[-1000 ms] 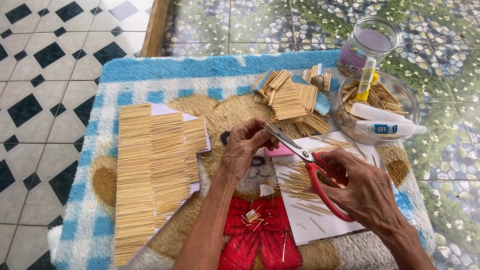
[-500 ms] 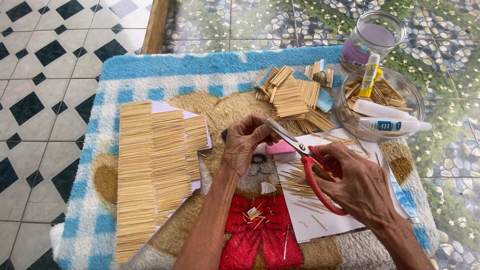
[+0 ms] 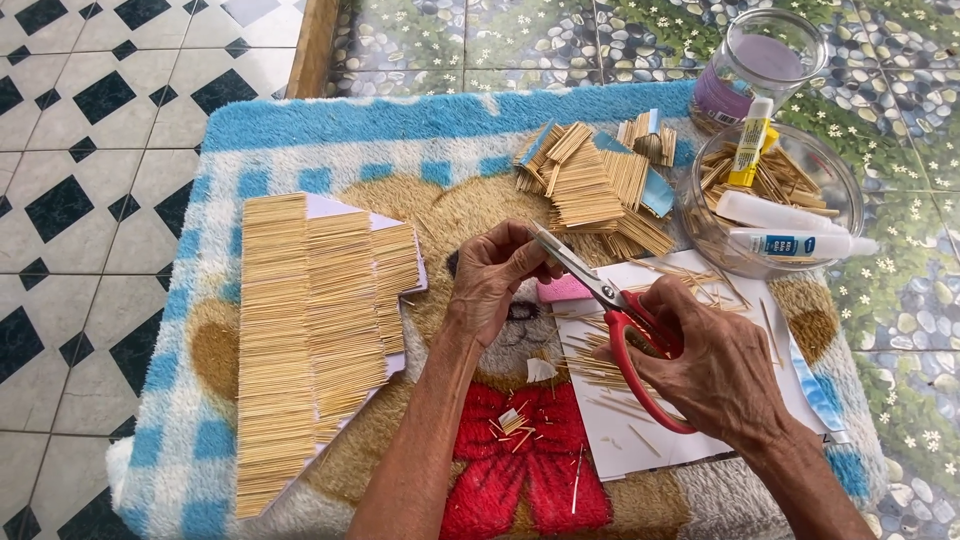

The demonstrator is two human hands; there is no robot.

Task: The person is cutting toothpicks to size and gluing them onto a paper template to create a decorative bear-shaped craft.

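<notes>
Tiled floor surrounds a fluffy blue mat (image 3: 300, 130). Over its middle, red-handled scissors (image 3: 618, 318) sit in the right hand (image 3: 715, 365), fingers through the loops, blades nearly shut at the left hand (image 3: 495, 280), whose fingers pinch something too small to tell. White paper (image 3: 640, 440) with loose sticks lies beneath. Left lies a stick-covered panel (image 3: 310, 320); beyond, stick bundles (image 3: 590, 185), a glue bowl (image 3: 835, 190) and a jar (image 3: 755, 65).

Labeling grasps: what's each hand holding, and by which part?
Right hand holds the scissors by the red handle loops. Left hand fingers pinch something small at the blades; too small to tell what.
</notes>
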